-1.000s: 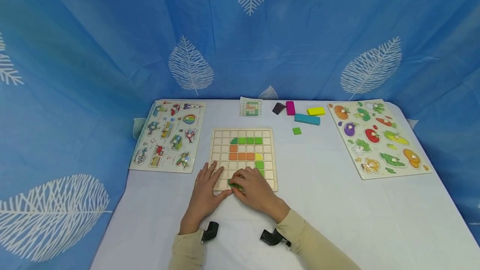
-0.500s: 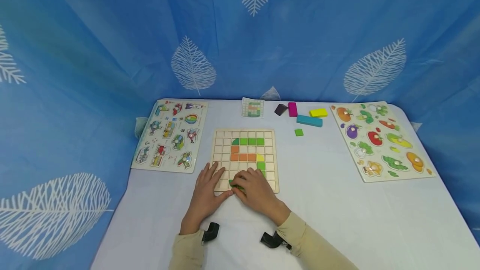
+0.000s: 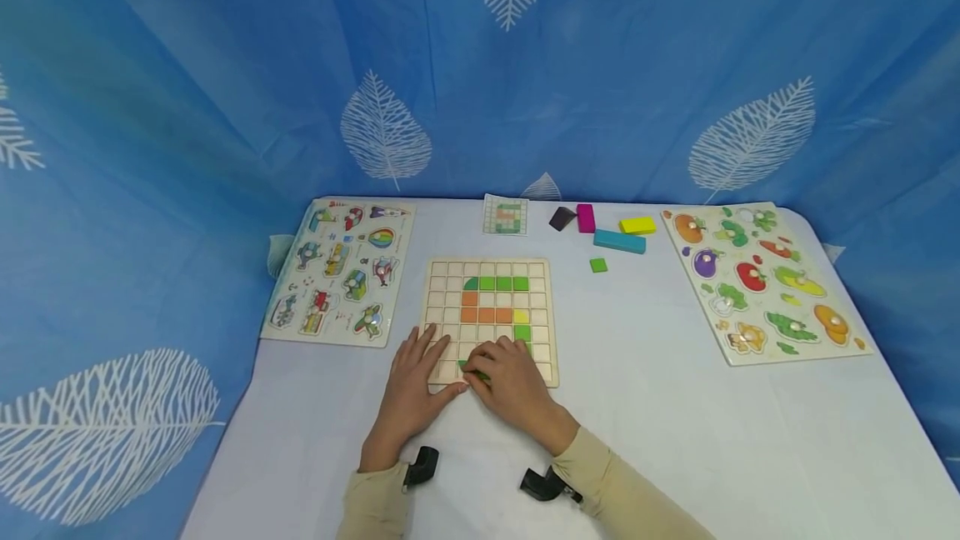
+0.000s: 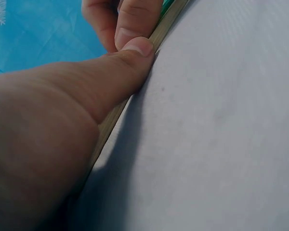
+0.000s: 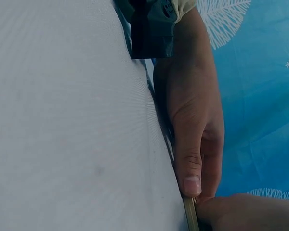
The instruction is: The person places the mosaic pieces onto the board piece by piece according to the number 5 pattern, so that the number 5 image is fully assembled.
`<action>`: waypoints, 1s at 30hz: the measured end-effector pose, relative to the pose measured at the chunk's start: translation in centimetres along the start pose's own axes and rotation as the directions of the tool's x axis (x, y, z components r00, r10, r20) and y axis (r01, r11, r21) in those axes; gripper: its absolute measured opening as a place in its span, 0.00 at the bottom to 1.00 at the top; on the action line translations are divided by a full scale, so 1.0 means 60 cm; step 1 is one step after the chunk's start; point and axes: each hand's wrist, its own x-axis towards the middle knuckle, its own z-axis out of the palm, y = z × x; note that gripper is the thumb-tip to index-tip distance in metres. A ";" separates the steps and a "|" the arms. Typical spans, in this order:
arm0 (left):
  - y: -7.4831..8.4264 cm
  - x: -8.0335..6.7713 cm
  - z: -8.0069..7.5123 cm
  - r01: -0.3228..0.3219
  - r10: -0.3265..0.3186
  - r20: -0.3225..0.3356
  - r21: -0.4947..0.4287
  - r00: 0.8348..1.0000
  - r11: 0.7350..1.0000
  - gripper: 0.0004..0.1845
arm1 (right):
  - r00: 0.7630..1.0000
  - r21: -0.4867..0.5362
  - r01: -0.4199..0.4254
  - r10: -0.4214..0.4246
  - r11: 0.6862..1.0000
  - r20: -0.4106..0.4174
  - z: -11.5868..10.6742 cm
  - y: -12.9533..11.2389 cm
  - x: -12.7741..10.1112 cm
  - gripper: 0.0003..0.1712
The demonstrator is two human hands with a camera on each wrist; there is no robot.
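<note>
In the head view, a wooden grid board (image 3: 437, 299) lies in front of me, with green, orange and yellow tiles in some cells. My left hand (image 3: 411, 382) rests on its near left corner, fingers fairly straight. The left thumb (image 4: 130, 57) touches the board's front edge (image 4: 116, 115). My right hand (image 3: 517, 388) curls over the near rows, pinching a green tile (image 3: 482, 374) between thumb and fingertips. A bit of green also shows left of those fingertips; how the tile sits is mostly hidden. The right wrist view shows the left hand (image 5: 195, 120) meeting the right thumb at the edge.
A pattern card (image 3: 506, 216) lies behind the board. Near it are black, magenta (image 3: 586, 218), yellow and blue blocks (image 3: 619, 242), and a loose green tile (image 3: 597, 265). Picture puzzles of vehicles (image 3: 300, 332) and vegetables (image 3: 750, 357) lie left and right.
The head view has shifted slightly. Both hands keep nearly the same place at the board's near edge, the right fingers moving only a little over the green tile.
</note>
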 end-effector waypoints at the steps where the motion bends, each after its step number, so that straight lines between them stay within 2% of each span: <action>1: 0.001 0.000 0.000 0.002 -0.002 0.003 -0.003 1.000 1.000 0.43 | 1.000 0.000 0.001 -0.001 1.000 -0.001 -0.001 0.000 0.000 0.02; 15: 0.001 0.001 -0.001 0.004 -0.004 0.005 -0.003 1.000 1.000 0.42 | 1.000 -0.007 -0.019 0.019 1.000 -0.015 -0.004 0.004 -0.008 0.02; 20: 0.001 0.001 0.000 0.016 -0.016 0.004 -0.004 1.000 1.000 0.42 | 0.998 0.046 -0.042 0.044 0.998 -0.047 -0.011 0.023 -0.013 0.03; 25: 0.004 0.001 -0.002 0.047 -0.046 0.013 -0.019 0.999 0.999 0.43 | 0.978 0.146 -0.177 0.191 0.973 -0.084 -0.039 0.093 -0.019 0.03; 27: 0.005 0.001 -0.004 0.061 -0.060 0.020 -0.024 0.998 0.998 0.44 | 0.956 0.177 -0.267 0.284 0.947 -0.075 -0.056 0.135 -0.021 0.04; 30: 0.007 0.002 -0.004 0.070 -0.069 0.030 -0.033 0.997 0.997 0.44 | 0.908 0.198 -0.397 0.415 0.896 -0.060 -0.080 0.207 -0.026 0.10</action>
